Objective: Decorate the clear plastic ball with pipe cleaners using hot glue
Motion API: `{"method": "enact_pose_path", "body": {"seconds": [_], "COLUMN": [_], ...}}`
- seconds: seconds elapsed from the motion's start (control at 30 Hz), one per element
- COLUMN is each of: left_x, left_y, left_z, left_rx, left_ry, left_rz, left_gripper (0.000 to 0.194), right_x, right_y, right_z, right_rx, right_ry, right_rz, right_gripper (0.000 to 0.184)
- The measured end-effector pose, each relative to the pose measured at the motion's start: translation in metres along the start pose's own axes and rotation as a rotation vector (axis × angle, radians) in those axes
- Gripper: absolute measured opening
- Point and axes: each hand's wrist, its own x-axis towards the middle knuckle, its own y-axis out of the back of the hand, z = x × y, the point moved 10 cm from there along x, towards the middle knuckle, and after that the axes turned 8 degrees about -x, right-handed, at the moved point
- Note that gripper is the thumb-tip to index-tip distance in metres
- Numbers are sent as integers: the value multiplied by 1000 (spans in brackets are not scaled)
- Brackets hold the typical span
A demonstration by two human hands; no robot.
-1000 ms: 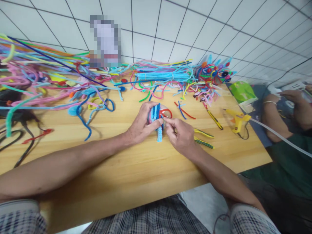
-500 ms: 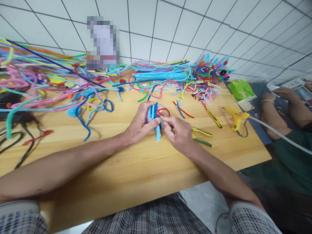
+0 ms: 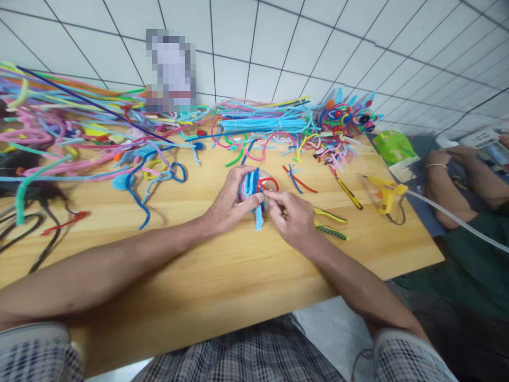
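My left hand (image 3: 228,204) is wrapped round a small rounded object (image 3: 250,183) covered in blue, light blue and pink pipe cleaners; its thumb presses on the near side. A light blue pipe cleaner end (image 3: 259,218) hangs below it. On the object's right side a red pipe cleaner (image 3: 271,182) curves in a loop over a pale, smooth surface. My right hand (image 3: 292,215) is closed, thumb and forefinger pinched at the lower end of that red loop. Its other fingers are curled in. Yellow-handled pliers (image 3: 332,215) lie just right of this hand.
A yellow glue gun (image 3: 385,192) stands at the right, near a yellow utility knife (image 3: 350,193). Loose pipe cleaners (image 3: 262,124) line the wall side, with colourful finished figures (image 3: 345,115) at the back right. A co-worker's arm (image 3: 447,185) is at far right.
Both hands keep nearly the same hold on the wrapped object. The view shifts slightly, and the co-worker's hands have moved a little at the far right.
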Motion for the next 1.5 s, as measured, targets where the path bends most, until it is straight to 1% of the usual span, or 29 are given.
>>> {"method": "enact_pose_path", "body": {"seconds": [0.07, 0.27, 0.47, 0.53, 0.7, 0.8, 0.87, 0.97, 1.03, 1.07, 1.13, 1.2, 1.3, 1.37, 1.4, 1.43, 1.5], "left_x": [1, 7, 10, 12, 12, 10, 8, 6, 6, 7, 11, 15, 20, 20, 20, 21, 21], "left_y": [1, 10, 12, 14, 16, 18, 19, 16, 15, 15, 18, 25, 42, 52, 53, 50, 37], "left_z": [0, 5, 16, 16, 14, 19, 27, 42, 48, 48, 44, 34, 13, 1, -2, -4, 0], "left_rx": [-1, 35, 81, 83, 69, 82, 117, 189, 207, 204, 177, 110, 3, -41, -58, -67, -42], "left_ry": [17, 40, -31, -34, -22, -71, -138, -251, -276, -268, -221, -148, -35, 21, 37, 44, 17], "left_rz": [7, 72, 89, 96, 86, 101, 114, 99, 87, 88, 103, 140, 262, 338, 343, 316, 190], "left_gripper": [54, 39, 28, 24, 26, 29, 28, 19, 11, 9, 13, 22, 35, 40, 40, 40, 46], "right_x": [0, 1, 3, 3, 2, 2, 1, -1, -1, -2, -2, -3, -2, -2, -2, -2, -2], "right_y": [1, 1, 3, 3, 2, 1, 0, 0, -1, -2, -3, -2, 0, 0, 0, 0, -1], "right_z": [-2, -7, -14, -14, -11, -8, -6, -4, -3, -3, -2, -1, 1, 1, 2, 2, 2], "right_rx": [-16, -59, -88, -83, -74, -79, -76, -66, -61, -59, -50, -41, -31, -25, -21, -16, -4], "right_ry": [15, 33, 65, 67, 52, 42, 36, 22, 11, 5, -4, -10, -11, -11, -12, -12, -15], "right_rz": [10, -1, 0, -2, 5, 14, 20, 19, 0, -12, -25, -18, 8, 16, 18, 17, 18], "right_gripper": [22, 24, 20, 20, 22, 22, 21, 22, 24, 24, 25, 25, 23, 23, 23, 24, 25]}}
